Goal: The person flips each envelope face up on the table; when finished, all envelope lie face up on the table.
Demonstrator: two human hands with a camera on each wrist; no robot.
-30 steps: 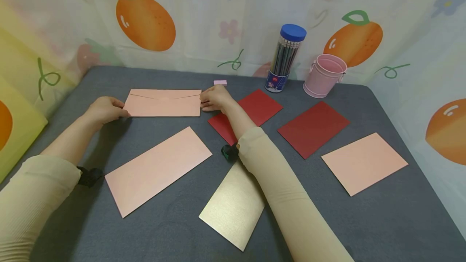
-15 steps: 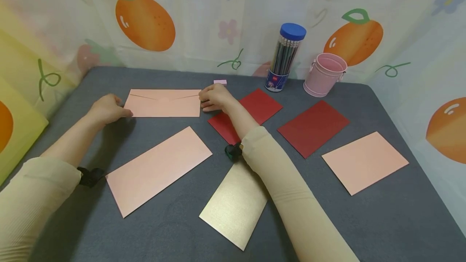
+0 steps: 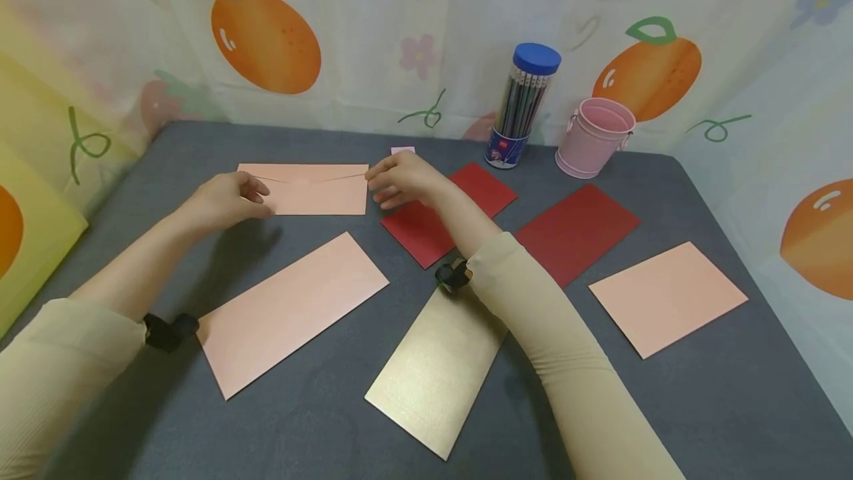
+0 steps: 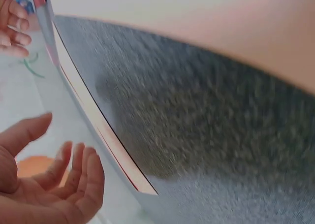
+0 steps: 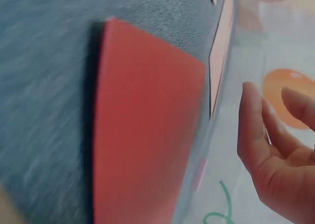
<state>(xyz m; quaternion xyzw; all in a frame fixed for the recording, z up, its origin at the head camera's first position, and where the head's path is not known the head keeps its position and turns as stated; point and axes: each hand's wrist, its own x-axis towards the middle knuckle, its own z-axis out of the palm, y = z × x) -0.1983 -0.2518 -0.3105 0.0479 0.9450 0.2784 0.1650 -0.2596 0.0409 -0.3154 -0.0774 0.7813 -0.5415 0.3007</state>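
A long pink envelope [image 3: 316, 197] lies flat at the back left of the table, its flap line facing up. My left hand [image 3: 229, 202] hovers over its left end, fingers loosely bent and holding nothing; the left wrist view shows that hand [image 4: 59, 184] apart from the envelope [image 4: 106, 135]. At the right end is my right hand [image 3: 408, 179], thumb and fingers apart with nothing between them. The right wrist view shows this hand [image 5: 278, 150] raised beyond a red envelope [image 5: 147, 120]. Whether its fingertips touch the pink envelope's edge, I cannot tell.
Nearer lie another long pink envelope [image 3: 293, 317] and a gold envelope [image 3: 436, 376], partly under the right forearm. To the right are two red ones [image 3: 580, 232] and a smaller pink one [image 3: 668, 300]. Behind stand a pencil tub [image 3: 522, 106], a pink bucket [image 3: 595, 138] and a small pink block [image 3: 403, 150].
My left hand has left the envelope's left edge and moved right, over its end. My right hand has shifted slightly right and its fingers have spread. The envelope lies in about the same place.
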